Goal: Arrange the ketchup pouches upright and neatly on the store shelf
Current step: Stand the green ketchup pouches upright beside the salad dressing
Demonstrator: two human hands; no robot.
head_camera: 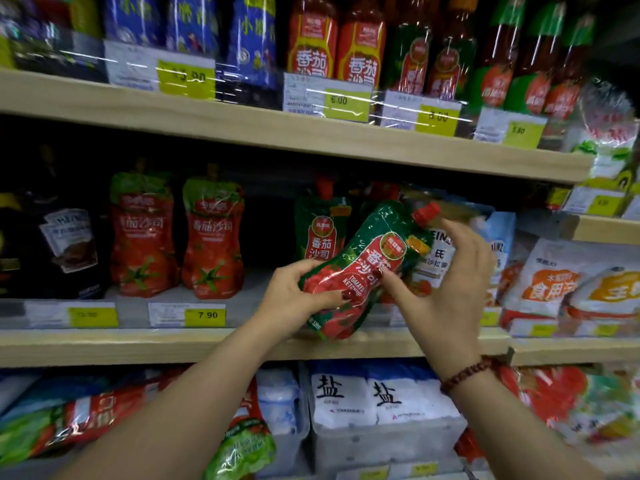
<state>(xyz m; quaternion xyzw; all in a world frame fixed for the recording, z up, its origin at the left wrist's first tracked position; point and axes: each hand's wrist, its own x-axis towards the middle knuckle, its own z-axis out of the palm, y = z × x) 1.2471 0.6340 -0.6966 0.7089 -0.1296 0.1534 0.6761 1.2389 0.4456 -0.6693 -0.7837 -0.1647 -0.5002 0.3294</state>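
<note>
A green and red ketchup pouch (360, 268) with a red cap is tilted to the right in front of the middle shelf (138, 344). My left hand (294, 296) grips its bottom end. My right hand (446, 282) holds its upper part, thumb on the front and fingers behind near the cap. Behind it a matching pouch (320, 230) stands upright on the shelf. Two red pouches with green tops (143, 233) (213, 233) stand upright further left.
Dark sauce pouches (65, 244) stand at the far left, white Heinz packs (498, 251) and bags (568, 285) to the right. Ketchup bottles (360, 43) line the upper shelf. Salt bags in bins (374, 400) fill the lower shelf. A gap lies between the red pouches and the green one.
</note>
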